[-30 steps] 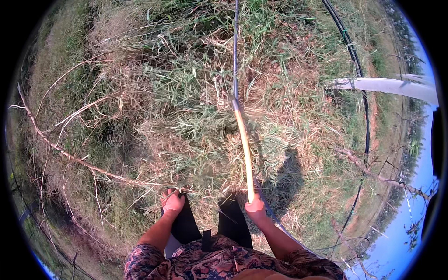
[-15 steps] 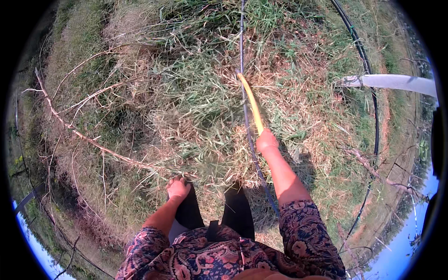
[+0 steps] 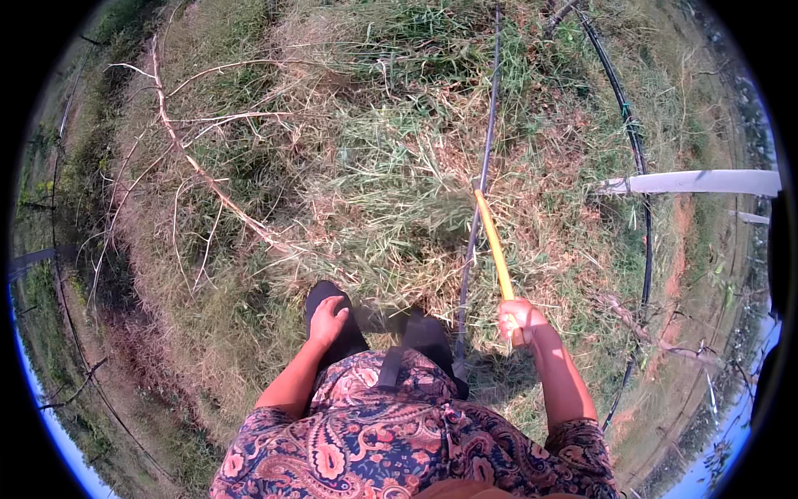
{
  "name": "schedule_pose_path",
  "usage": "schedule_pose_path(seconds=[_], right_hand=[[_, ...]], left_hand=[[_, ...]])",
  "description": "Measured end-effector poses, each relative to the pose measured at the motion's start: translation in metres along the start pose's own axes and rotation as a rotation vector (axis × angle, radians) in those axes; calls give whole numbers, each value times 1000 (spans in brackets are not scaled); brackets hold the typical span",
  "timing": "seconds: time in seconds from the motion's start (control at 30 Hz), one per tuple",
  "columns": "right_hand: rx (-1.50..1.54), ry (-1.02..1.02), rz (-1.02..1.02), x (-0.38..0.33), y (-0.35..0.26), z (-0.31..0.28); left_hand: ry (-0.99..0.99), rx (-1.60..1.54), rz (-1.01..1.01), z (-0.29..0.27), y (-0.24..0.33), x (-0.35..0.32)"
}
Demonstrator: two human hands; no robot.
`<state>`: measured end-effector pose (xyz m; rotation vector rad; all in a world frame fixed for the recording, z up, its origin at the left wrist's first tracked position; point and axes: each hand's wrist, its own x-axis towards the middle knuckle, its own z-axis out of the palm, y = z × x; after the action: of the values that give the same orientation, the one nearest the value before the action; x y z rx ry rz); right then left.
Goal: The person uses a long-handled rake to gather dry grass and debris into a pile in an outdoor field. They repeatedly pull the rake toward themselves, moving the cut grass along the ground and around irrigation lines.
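Yellow tool handle (image 3: 494, 245) is gripped at its near end by right hand (image 3: 520, 319), fist closed; far end buried in cut grass (image 3: 391, 191). Left hand (image 3: 328, 320) rests loosely on knee, nothing held. Handle judged stiff, light; best held at its end.

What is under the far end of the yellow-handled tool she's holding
The yellow handle, gripped by the right hand, ends over a clump of cut grass. Its working end and the ground beneath are buried in the grass, so neither shows.
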<state>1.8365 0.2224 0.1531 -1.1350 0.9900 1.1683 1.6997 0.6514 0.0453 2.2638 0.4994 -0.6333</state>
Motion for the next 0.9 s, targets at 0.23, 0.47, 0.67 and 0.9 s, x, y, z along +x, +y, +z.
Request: schedule_pose_path(seconds=[0.23, 0.47, 0.67, 0.9], right_hand=[[293, -193, -133, 11, -8, 115], [152, -237, -196, -131, 108, 280], [-96, -156, -279, -170, 175, 365], [-284, -90, -503, -109, 185, 416]], left_hand=[[-79, -235, 61, -11, -31, -22], [-504, -1035, -104, -134, -18, -69], [-868, -1660, -5, -178, 60, -82], [-490, -1784, 36, -186, 33, -78]])
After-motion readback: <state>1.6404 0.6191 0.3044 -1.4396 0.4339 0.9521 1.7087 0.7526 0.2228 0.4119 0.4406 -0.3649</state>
